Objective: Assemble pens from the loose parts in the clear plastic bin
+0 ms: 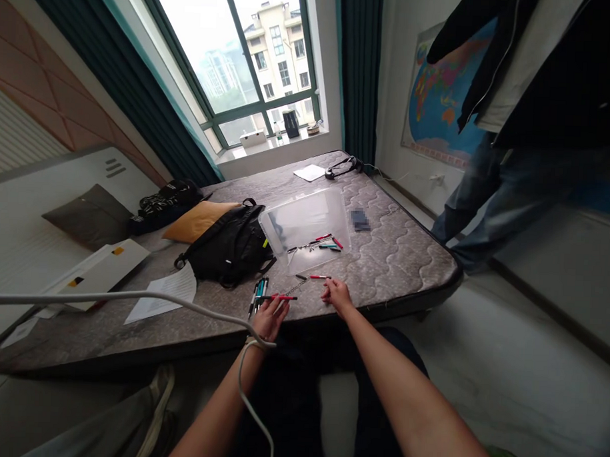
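My left hand (270, 319) is closed on a red and black pen (284, 298) at the mattress's front edge. Just beyond it, several pens (258, 295) with dark, white and teal parts lie side by side. My right hand (338, 298) has its fingers curled in a pinch above the mattress; whatever they hold is too small to make out. Close to those fingertips lie a red and white pen piece (320, 277) and a small black piece (301, 277). Farther back, a clear plastic box (310, 219) contains several loose pens and pen parts (329, 244).
On the patterned mattress (398, 258) are a black backpack (227, 246), an orange pillow (200, 221), printed paper (167, 294), a white box (108, 268) and a blurred dark item (360, 220). A pale cable (182, 301) crosses by my left wrist. Another person (497, 175) stands at right.
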Available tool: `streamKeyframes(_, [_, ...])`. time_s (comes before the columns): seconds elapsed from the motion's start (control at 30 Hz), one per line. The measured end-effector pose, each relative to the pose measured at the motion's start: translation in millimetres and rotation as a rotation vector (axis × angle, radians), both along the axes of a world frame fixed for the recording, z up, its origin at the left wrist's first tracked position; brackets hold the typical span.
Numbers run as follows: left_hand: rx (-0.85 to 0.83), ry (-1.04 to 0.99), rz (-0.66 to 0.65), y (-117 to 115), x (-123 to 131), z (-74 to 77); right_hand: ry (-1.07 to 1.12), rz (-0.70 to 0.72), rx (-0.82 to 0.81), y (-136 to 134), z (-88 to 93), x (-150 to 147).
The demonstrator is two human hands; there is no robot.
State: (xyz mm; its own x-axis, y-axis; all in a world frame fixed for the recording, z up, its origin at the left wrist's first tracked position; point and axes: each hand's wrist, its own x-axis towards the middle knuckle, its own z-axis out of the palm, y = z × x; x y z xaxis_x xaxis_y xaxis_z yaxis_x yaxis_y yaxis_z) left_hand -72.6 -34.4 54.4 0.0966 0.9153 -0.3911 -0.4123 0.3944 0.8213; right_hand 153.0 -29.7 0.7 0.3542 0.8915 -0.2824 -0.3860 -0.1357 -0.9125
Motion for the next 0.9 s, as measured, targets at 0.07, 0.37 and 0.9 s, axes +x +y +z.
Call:
streamKeyframes(0.07, [-0.003,0.048,0.007,15,5,-12.3,-0.045,-0.016,-0.013,0,-0.2,-2])
streamKeyframes(0.37, [0.071,0.252,-0.206,50,-2,-40.9,-0.021,-0.075,-0.045,2,2.9,-1])
streamKeyframes(0.9, [0.955,1.261,-0.463,51,-20,-27.2,-0.11,-0.063,-0.097,6,6.5,-5])
